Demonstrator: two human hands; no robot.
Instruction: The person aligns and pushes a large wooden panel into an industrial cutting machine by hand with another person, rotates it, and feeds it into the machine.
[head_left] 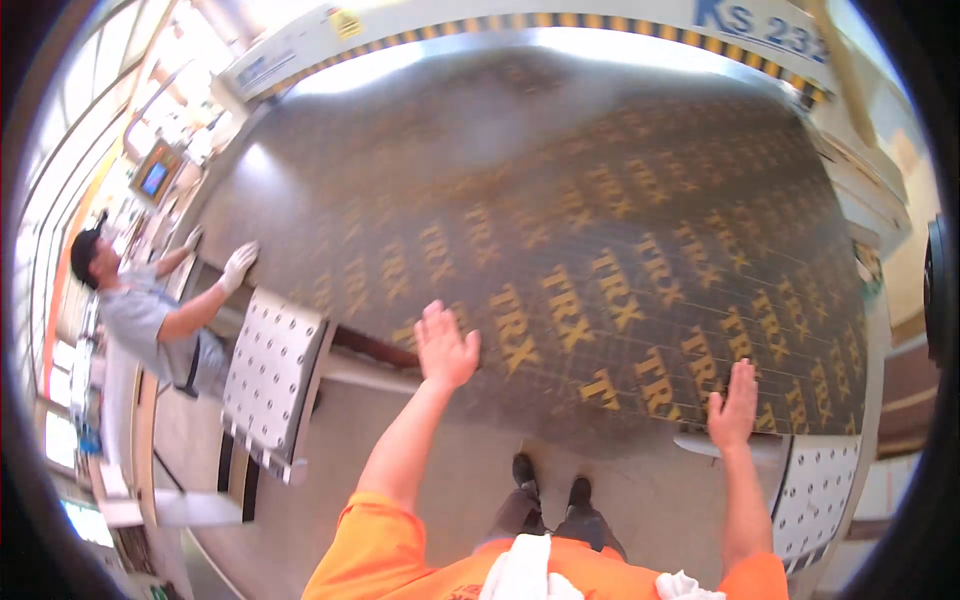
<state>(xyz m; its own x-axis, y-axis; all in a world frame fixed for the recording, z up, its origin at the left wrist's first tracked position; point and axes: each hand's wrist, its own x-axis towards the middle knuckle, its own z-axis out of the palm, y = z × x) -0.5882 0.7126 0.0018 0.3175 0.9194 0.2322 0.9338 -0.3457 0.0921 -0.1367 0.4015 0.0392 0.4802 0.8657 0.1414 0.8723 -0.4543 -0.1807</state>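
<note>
A very large dark brown panel (540, 250) with rows of yellow printed lettering lies flat in front of me, reaching back beneath the machine's beam. My left hand (446, 348) is at its near edge, palm down with fingers stretched out. Farther right, my right hand (734, 408) is also at the near edge, its fingers extended and pointing away from me. Neither hand grips anything. Whether the palms press on the panel or only hover over it, I cannot tell.
A co-worker (145, 310) in a grey shirt stands at the left, white-gloved hands at the panel's left side. White dotted support tables (268, 365) (818, 490) jut out left and right. A striped machine beam (600, 24) spans the back; a control screen (155, 180) stands at the far left.
</note>
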